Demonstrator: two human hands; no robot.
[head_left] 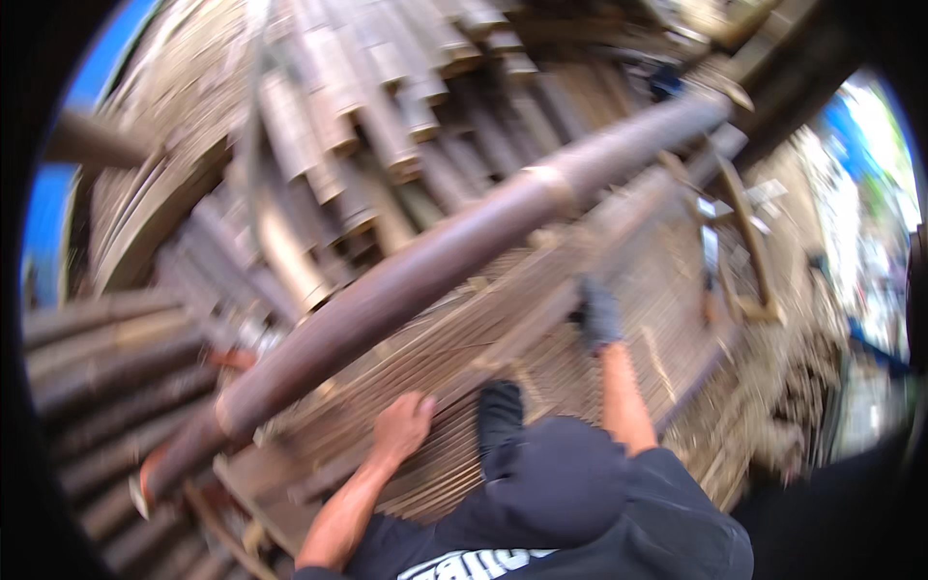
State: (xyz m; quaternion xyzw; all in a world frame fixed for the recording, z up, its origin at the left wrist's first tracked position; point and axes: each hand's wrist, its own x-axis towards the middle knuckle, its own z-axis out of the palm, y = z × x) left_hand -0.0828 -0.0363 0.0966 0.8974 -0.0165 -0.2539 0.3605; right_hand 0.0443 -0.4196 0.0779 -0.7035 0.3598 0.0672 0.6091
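Note:
My bare left hand (404, 425) lies closed at a long brown bamboo strip (517, 340), which slants up to the right across a slatted bamboo platform (628, 377). My right hand (599, 314), in a dark grey glove, is at the same strip farther right. Motion blur smears its fingers, so I cannot tell whether they grip it. Just beyond both hands, a thick dark bamboo pole (435, 275) with pale joint rings slants from lower left to upper right, touched by neither hand.
Cut bamboo poles (387, 106) are stacked beyond the thick pole, their ends toward me. More poles (116, 387) lie at the left. A wooden frame (749, 232) stands on the right. Loose shavings (744, 416) cover the ground beside the platform.

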